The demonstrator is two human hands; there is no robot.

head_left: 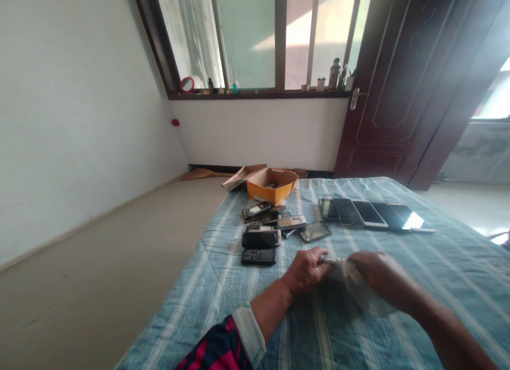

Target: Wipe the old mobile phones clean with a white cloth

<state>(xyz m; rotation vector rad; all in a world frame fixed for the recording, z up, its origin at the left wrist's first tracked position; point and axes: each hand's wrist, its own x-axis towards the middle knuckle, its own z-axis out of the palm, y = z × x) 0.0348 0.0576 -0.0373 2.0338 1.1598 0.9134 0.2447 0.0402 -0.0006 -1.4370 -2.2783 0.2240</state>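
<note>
White cloth [360, 294] held in two hands over the blue striped sheet [438, 285].
Left hand [306, 271] pinches shut on one end of a thin grey thing [327, 260], just above the sheet. Right hand [380, 274] is closed around the cloth, pressing it on that thing. Old phones [261, 240] lie near, an orange box [272, 185] behind them.

White cloth [360, 291] — crumpled, limp, held mid-air
</note>
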